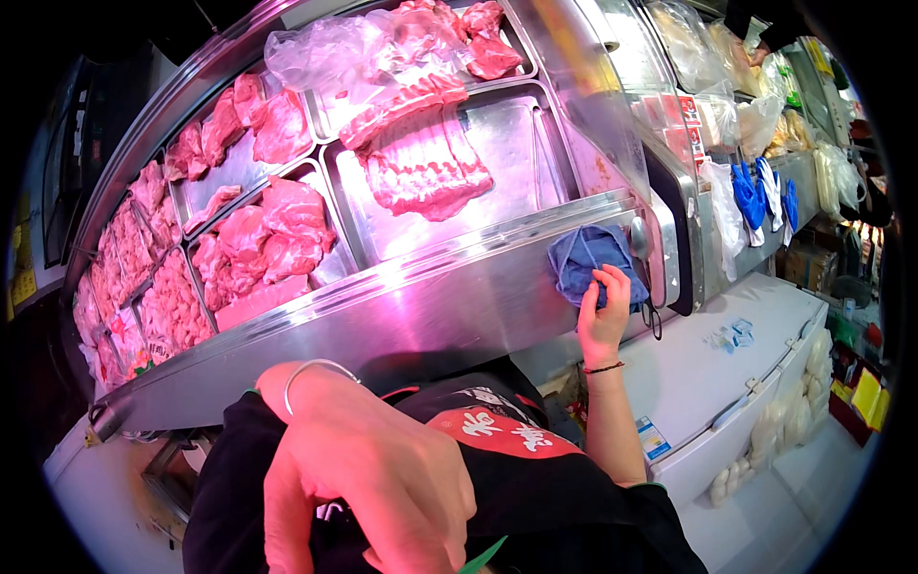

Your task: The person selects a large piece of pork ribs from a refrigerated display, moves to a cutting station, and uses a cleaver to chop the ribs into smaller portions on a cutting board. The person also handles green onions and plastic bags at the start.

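Close to the camera, my left hand (373, 469) is bent back toward my body, with a silver bangle (320, 365) at its wrist. Its fingers curl downward; the tips are out of sight at the lower edge, and I cannot make out what they hold. A green pointed edge (483, 555) shows beside them. My right hand (607, 320), a dark cord round the wrist, has its fingers closed loosely on a blue cloth (595, 253). That cloth lies over the right end of the counter's metal rim (459, 306). A black loop (653, 320) hangs beside it.
Metal trays of raw meat fill the display counter; a rib rack (426, 158) lies in one tray (521, 143). A clear plastic bag (325, 53) covers meat farther back. At right stand a white chest freezer (698, 373), blue gloves (751, 196) and hanging bags (717, 210).
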The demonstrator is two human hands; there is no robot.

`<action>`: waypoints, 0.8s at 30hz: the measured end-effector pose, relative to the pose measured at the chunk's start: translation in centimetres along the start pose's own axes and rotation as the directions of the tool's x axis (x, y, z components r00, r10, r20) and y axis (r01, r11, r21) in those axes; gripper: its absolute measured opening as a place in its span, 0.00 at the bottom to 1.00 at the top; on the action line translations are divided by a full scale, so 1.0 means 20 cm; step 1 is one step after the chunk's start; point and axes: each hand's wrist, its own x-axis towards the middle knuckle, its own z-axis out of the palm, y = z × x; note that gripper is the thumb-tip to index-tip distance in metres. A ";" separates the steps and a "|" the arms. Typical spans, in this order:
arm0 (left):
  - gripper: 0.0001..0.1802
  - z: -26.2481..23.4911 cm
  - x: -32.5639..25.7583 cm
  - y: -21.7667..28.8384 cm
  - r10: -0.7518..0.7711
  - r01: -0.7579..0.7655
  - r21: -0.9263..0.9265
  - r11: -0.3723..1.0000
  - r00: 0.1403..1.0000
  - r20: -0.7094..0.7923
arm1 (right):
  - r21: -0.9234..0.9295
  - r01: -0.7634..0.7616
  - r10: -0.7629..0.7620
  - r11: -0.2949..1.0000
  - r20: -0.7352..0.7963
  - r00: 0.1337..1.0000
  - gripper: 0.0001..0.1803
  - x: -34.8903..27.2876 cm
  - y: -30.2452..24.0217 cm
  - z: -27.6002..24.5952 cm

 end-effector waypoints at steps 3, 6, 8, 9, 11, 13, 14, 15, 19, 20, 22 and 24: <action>0.31 -0.01 0.02 0.02 -0.033 0.032 -0.057 0.998 0.999 -0.019 | -0.085 0.032 -0.033 0.996 -0.012 0.999 0.14 -0.01 0.01 0.03; 0.29 -0.10 -0.01 0.02 -0.088 0.087 0.023 0.996 0.996 0.021 | -0.176 0.074 -0.089 0.982 -0.077 0.993 0.19 0.01 0.03 0.12; 0.26 -0.25 -0.13 0.03 -0.275 0.288 0.122 0.950 0.954 -0.117 | -0.195 0.102 -0.119 0.976 -0.080 0.990 0.23 0.01 0.07 0.18; 0.23 -0.43 -0.22 -0.03 -0.273 0.400 0.286 0.871 0.878 -0.394 | -0.252 0.095 -0.117 0.963 -0.075 0.990 0.24 0.00 0.07 0.21; 0.17 -0.75 -0.39 -0.15 -0.181 0.749 0.295 0.592 0.481 -0.858 | -0.301 0.084 -0.111 0.950 -0.072 0.991 0.24 -0.01 0.08 0.25; 0.26 -1.21 -0.71 -0.28 0.109 0.994 0.109 0.003 0.108 -0.988 | -0.363 0.100 -0.125 0.926 -0.046 0.991 0.26 0.01 0.09 0.27; 0.28 -1.38 -0.86 -0.36 0.087 0.959 0.080 -0.271 0.107 -0.990 | -0.377 0.110 -0.135 0.920 -0.041 0.990 0.26 0.02 0.10 0.28; 0.30 -1.51 -0.98 -0.43 0.073 0.850 0.043 -0.525 0.096 -0.993 | -0.385 0.124 -0.149 0.915 -0.035 0.988 0.26 0.03 0.11 0.30; 0.40 -1.88 -1.14 -0.63 0.063 0.745 0.136 -0.653 0.233 -0.971 | -0.423 0.088 -0.096 0.902 0.002 0.995 0.29 0.05 0.12 0.37; 0.41 -1.95 -1.14 -0.66 0.086 0.726 0.105 -0.680 0.221 -0.971 | -0.425 0.082 -0.086 0.902 0.010 0.996 0.29 0.06 0.13 0.38; 0.44 -2.06 -1.18 -0.75 0.135 0.683 0.035 -0.730 0.194 -0.972 | -0.441 0.086 -0.084 0.893 0.024 0.996 0.29 0.07 0.14 0.39; 0.47 -2.14 -1.20 -0.79 0.185 0.698 -0.069 -0.713 0.092 -0.978 | -0.431 0.102 -0.107 0.896 0.014 0.994 0.29 0.07 0.15 0.41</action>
